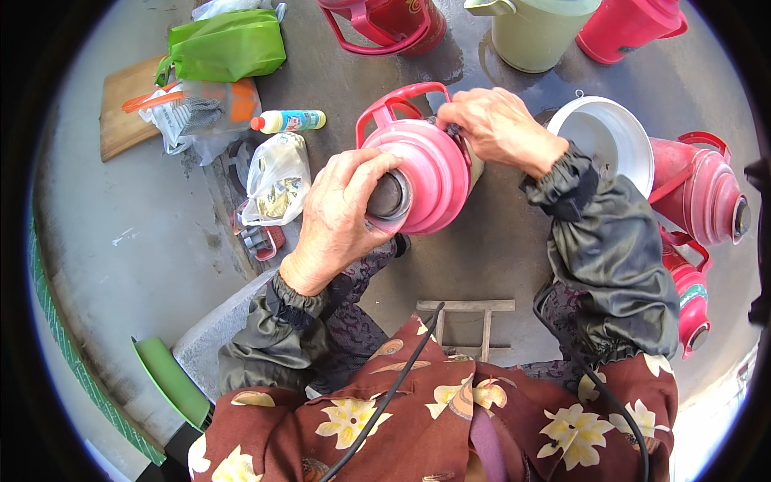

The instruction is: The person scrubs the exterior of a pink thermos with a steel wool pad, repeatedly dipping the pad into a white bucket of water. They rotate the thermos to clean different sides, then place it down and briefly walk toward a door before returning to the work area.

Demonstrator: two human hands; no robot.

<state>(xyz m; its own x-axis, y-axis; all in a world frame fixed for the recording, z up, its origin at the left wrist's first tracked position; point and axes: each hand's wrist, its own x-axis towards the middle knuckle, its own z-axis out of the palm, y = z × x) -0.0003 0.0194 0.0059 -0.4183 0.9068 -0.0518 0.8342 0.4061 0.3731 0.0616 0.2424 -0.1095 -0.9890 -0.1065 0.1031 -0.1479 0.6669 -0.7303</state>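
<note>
A pink thermos flask [432,175] with a red handle stands tilted in front of me, its stoppered mouth towards me. My left hand [340,208] grips the flask around its neck, beside the dark stopper [386,196]. At the handle's far right end, my right hand [497,129] pinches a dark scrubbing pad [452,128] against the flask's shoulder. Part of the pad is hidden by the fingers. Just right of that hand sits a white metal basin [604,140]; its contents are partly hidden by my sleeve.
More flasks are around: a red one [385,27] and a pale green one [530,36] ahead, pink ones [699,187] at right. A bottle [295,121], plastic bags [277,175] and a wooden board [123,111] lie left. A low wooden stool [467,305] is below.
</note>
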